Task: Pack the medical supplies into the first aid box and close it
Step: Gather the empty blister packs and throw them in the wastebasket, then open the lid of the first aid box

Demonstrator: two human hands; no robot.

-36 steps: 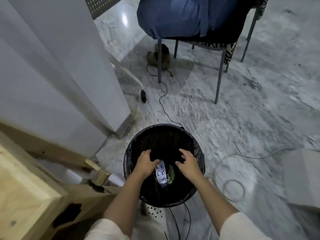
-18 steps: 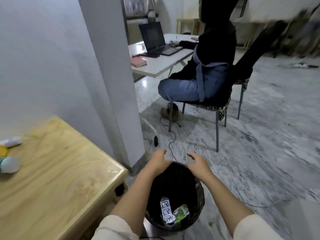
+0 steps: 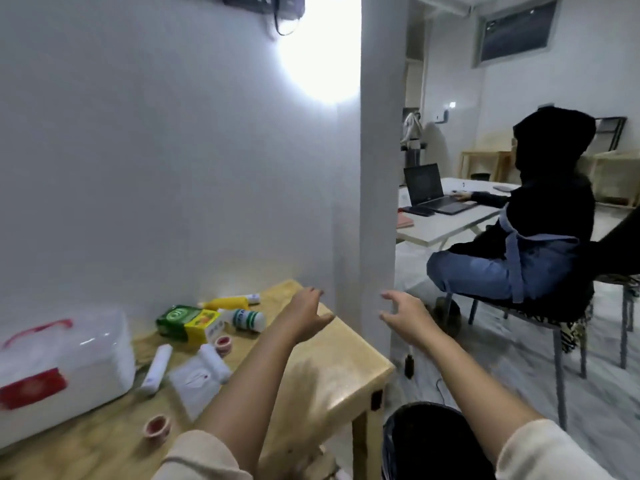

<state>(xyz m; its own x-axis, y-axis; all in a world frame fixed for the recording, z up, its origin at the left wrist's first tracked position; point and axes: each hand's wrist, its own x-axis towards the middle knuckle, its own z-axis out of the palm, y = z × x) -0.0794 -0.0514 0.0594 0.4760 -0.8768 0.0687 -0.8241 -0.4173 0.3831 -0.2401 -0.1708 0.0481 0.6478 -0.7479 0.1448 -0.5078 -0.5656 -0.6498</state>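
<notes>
A white first aid box [image 3: 62, 368] with a red handle and red label stands shut at the left of the wooden table [image 3: 332, 372]. To its right lie a green and yellow carton [image 3: 188, 322], a yellow tube [image 3: 230, 302], a white bottle [image 3: 247, 319], a white stick-shaped item [image 3: 156, 368], a white packet [image 3: 197, 381] and two small red-filled pots [image 3: 157, 426]. My left hand [image 3: 306, 315] hovers open above the table's right part. Past the table's right edge, my right hand [image 3: 407, 317] is raised, open and empty.
A black waste bin [image 3: 426, 441] stands on the marble floor right of the table. A white pillar [image 3: 377, 168] rises behind my hands. A person sits on a chair [image 3: 554, 323] at a white desk with a laptop [image 3: 429, 192] at the right.
My hands rose out of the bin, leaving a blister pack and green wrapper inside. The view lifted and swung left, bringing the table, box and supplies into sight.
</notes>
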